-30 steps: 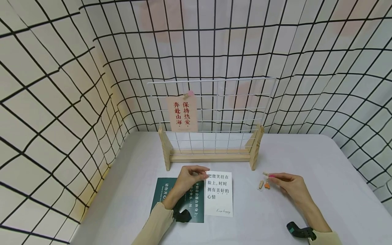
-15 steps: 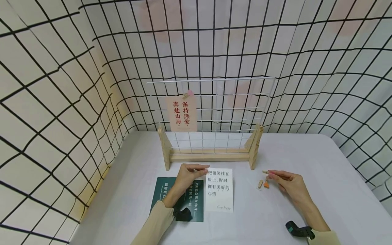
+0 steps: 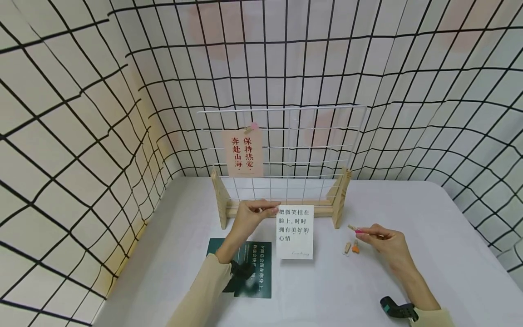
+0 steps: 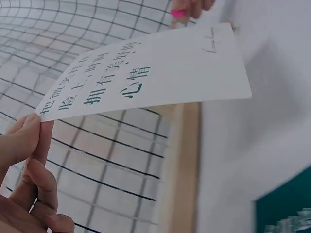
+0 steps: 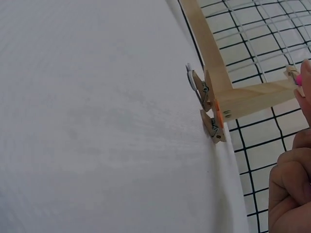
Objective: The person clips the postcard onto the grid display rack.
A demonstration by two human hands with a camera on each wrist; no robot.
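Note:
My left hand pinches the upper left corner of a white card with dark Chinese text, lifted above the table in front of the wire rack. The left wrist view shows thumb and fingers on the corner of the same card. Off to the right, my right hand pinches a small wooden clothespin with a pink piece on it. On the table beside that hand lie two more small wooden clothespins, one with an orange decoration; the right wrist view shows these clothespins too.
A white wire grid rack on wooden feet stands behind the hands. A pink card with red text hangs clipped at its left. Dark green cards lie under my left forearm. Black-gridded white walls surround the white table.
My left hand has raised the white card off the table and moved it forward, toward the rack. My right hand stays nearly in place, its clothespin now tilted slightly more upward.

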